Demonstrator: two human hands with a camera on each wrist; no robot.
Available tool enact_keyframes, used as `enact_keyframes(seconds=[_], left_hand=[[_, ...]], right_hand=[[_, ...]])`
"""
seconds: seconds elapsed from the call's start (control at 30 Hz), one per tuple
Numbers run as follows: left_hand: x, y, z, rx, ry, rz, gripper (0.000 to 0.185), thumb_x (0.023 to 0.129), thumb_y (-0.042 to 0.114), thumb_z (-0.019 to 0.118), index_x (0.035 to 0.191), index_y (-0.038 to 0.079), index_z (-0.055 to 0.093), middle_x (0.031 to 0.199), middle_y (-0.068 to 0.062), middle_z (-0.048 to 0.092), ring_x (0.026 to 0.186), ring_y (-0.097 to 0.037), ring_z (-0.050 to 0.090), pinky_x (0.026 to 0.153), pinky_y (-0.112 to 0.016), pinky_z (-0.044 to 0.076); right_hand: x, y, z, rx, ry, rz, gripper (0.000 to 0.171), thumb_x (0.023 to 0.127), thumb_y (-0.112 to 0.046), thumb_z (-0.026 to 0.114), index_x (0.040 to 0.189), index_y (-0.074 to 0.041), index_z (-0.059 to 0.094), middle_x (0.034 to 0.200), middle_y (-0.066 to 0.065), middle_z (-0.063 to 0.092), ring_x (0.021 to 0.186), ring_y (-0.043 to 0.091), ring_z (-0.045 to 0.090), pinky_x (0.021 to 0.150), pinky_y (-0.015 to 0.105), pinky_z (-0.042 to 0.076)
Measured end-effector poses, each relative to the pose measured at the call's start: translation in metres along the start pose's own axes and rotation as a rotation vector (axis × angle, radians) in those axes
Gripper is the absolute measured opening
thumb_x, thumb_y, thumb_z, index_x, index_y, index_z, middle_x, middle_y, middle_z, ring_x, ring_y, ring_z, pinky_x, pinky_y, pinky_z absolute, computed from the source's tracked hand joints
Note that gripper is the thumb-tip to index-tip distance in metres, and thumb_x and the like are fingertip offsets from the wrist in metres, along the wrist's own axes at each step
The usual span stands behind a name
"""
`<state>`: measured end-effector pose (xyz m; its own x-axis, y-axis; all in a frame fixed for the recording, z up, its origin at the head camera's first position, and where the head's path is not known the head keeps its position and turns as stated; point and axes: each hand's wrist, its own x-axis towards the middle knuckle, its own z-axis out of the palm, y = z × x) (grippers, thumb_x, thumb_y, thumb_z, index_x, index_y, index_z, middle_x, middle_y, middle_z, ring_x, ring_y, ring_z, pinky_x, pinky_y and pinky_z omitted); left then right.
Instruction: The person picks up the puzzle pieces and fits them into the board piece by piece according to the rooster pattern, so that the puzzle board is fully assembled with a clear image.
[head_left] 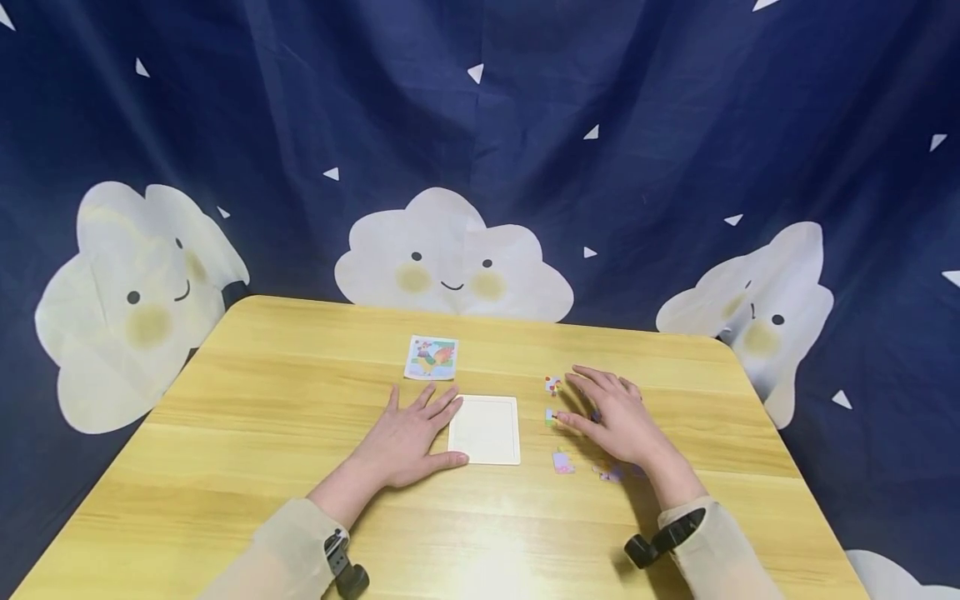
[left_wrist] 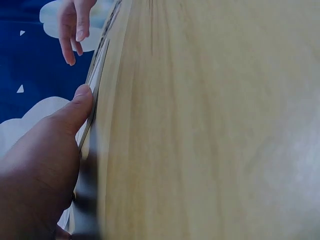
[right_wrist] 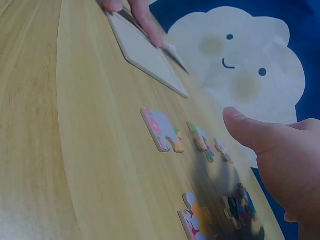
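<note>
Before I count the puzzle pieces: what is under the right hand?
Under the right hand loose puzzle pieces lie on the wooden table; several show around it. The palm covers others, so the full count cannot be seen.

Soft even light, blurred wrist views.

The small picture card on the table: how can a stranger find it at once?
On the wooden table, look just beyond the blank white tray beside the left hand. The picture card lies flat there, alone, a whole printed square, unlike the loose puzzle pieces.
</note>
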<state>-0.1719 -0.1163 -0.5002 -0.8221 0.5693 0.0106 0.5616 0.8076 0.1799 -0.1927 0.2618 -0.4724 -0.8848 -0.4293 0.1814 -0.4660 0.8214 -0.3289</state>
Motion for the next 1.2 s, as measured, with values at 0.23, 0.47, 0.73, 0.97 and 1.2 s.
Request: enact_keyframes(seconds=[0.23,0.47,0.73,0.97,1.2], left_hand=[[0.0,0.0,-0.001,-0.027,-0.003,0.0,0.096,0.097,0.083,0.043,0.167,0.018,0.036,0.174,0.005,0.025,0.158,-0.032,0.024,0.117,-0.079,0.011],[-0.001,-0.001,0.001,-0.039,-0.02,-0.01,0.098,0.096,0.084,0.04,0.169,0.018,0.031,0.175,0.006,0.021,0.16,-0.03,0.018,0.118,-0.078,0.005],[-0.002,0.0,0.002,-0.056,-0.031,-0.023,0.1,0.095,0.085,0.04,0.169,0.018,0.03,0.175,0.007,0.02,0.16,-0.029,0.016,0.118,-0.078,0.004],[-0.002,0.001,0.002,-0.059,-0.028,-0.027,0.098,0.096,0.084,0.041,0.169,0.019,0.03,0.175,0.007,0.019,0.161,-0.028,0.015,0.119,-0.076,0.001],[-0.003,0.001,0.001,-0.062,-0.027,-0.031,0.099,0.096,0.084,0.041,0.169,0.019,0.03,0.174,0.007,0.02,0.161,-0.027,0.014,0.119,-0.076,0.001]], right_hand=[[0.006,0.004,0.005,0.005,0.006,0.006,0.071,0.099,-0.052,0.072,0.153,-0.009,0.056,0.156,0.013,0.052,0.145,0.04,0.045,0.113,0.073,0.025],[0.017,0.007,0.012,0.024,0.034,-0.005,0.063,0.1,-0.042,0.074,0.149,-0.006,0.06,0.15,0.015,0.058,0.138,0.04,0.05,0.11,0.072,0.028],[0.033,0.008,0.016,0.031,0.004,0.016,0.055,0.101,-0.041,0.074,0.144,-0.007,0.065,0.142,0.013,0.063,0.133,0.036,0.053,0.106,0.067,0.03],[0.042,0.011,0.02,0.023,-0.003,0.009,0.044,0.101,-0.034,0.076,0.136,-0.008,0.071,0.127,0.007,0.068,0.119,0.032,0.056,0.098,0.064,0.027],[0.045,0.012,0.023,0.067,-0.001,0.019,0.04,0.099,-0.031,0.078,0.131,-0.009,0.073,0.117,0.003,0.067,0.111,0.028,0.055,0.094,0.062,0.024]])
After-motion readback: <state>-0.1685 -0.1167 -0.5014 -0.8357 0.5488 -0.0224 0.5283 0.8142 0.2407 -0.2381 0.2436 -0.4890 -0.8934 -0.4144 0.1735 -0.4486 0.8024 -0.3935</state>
